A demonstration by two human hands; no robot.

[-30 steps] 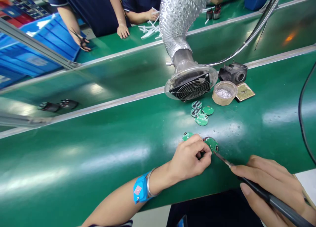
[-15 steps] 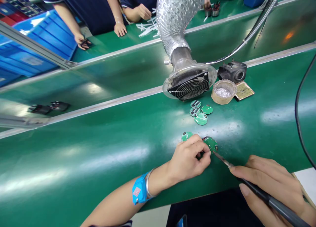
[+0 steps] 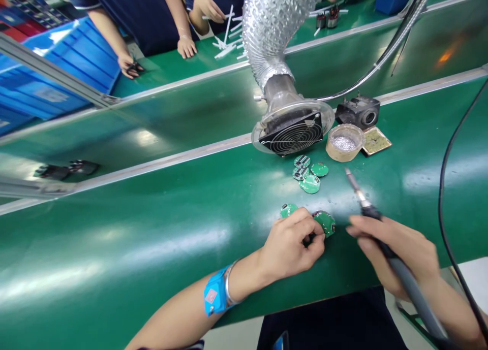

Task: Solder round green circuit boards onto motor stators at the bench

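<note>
My left hand (image 3: 292,246) pinches the edge of a round green circuit board (image 3: 326,222) lying on the green bench mat (image 3: 152,238). A second round board (image 3: 288,210) lies just beyond its knuckles. My right hand (image 3: 396,251) is closed round a soldering iron (image 3: 375,220), whose tip (image 3: 347,172) points up and away, lifted off the board toward the tin of solder residue (image 3: 345,142). A small pile of round green boards (image 3: 309,175) sits farther back, in front of the fume fan (image 3: 293,132).
A silver fume duct (image 3: 276,30) comes down to the fan. A black iron stand (image 3: 359,112) and sponge tray (image 3: 375,139) sit behind the tin. The iron's black cable (image 3: 444,197) loops at right. Other people's hands (image 3: 186,48) work across a conveyor belt (image 3: 152,126); blue crates (image 3: 57,75) at far left.
My right hand has lifted the iron's tip off the held board and swung it up and back toward the tin. My left hand has stayed put on the board.
</note>
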